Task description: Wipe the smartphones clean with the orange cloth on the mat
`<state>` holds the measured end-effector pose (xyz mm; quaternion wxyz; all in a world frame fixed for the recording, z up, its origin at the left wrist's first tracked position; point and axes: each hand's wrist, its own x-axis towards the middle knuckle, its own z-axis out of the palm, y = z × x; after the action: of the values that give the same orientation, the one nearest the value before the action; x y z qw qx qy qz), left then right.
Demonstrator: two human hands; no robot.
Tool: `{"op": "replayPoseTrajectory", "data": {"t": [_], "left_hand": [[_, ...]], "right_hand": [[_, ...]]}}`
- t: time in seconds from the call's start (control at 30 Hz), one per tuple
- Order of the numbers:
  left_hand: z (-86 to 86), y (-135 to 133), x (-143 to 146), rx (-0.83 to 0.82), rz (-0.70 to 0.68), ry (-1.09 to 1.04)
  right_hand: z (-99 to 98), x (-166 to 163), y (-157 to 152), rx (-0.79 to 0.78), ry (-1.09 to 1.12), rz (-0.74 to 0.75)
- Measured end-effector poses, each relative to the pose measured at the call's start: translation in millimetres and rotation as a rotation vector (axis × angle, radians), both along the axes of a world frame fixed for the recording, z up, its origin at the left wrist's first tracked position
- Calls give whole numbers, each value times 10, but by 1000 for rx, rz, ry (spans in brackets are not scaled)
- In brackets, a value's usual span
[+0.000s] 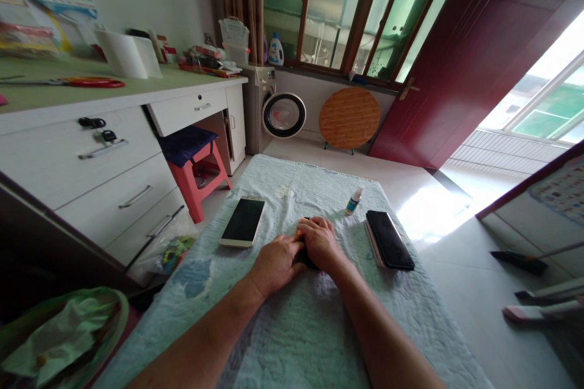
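Observation:
Both hands meet over a small dark object [303, 258] lying on a pale green towel [292, 328] that covers the table. My left hand [277, 261] rests on its left side with fingers curled against it. My right hand [320, 242] lies on top of it, fingers bent down over it. Most of the dark object is hidden under the hands. A gold-edged phone [243, 221] lies screen up just left of my hands. To the right lie a dark phone [389, 239] on a lighter case, and a small spray bottle [354, 200].
A white desk with drawers [109, 152] stands at the left, with a red stool [194, 170] under it. A washing machine [274, 110] and a round wooden tabletop [349, 117] stand against the far wall. A green plastic bag [59, 334] sits at the lower left.

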<state>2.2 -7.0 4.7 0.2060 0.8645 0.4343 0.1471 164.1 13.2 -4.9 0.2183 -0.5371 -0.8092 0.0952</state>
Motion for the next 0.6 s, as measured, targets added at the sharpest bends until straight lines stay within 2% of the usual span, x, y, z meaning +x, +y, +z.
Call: {"op": "replayPoseTrajectory", "data": {"t": [0.23,0.6], "left_hand": [[3,1,0,0,4,-7],[7,0,-7,6,0,-22]], "right_hand": [[-46,32,-6,-2,58,38],[72,34,-56,37,-22,11]]}}
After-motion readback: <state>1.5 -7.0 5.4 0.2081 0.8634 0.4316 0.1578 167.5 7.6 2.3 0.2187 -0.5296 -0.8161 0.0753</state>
